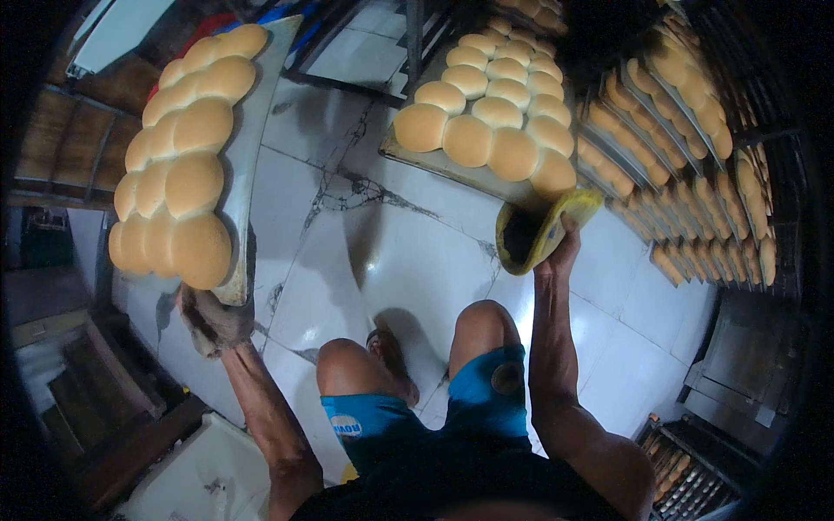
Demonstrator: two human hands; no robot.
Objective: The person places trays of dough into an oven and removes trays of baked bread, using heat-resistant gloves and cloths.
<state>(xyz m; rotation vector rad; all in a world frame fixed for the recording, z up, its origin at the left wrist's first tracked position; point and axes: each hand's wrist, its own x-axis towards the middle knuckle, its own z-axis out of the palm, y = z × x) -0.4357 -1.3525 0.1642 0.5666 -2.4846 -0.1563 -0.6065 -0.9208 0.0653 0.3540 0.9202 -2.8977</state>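
Head view: bun-covered tray [249, 130], near end in left hand [213, 319].

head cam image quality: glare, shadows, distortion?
Head view: fisheye leans the racked buns near the rim, corners black; head view: glare spots and soft shadows on the white tiled floor; head view: the left tray reads clearly, but the hollow behind the yellow pad is too dark to read.

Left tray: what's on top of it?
Joined rows of golden-brown buns sit on the tray, leaving a bare strip along its right side. The surface beneath them is covered.
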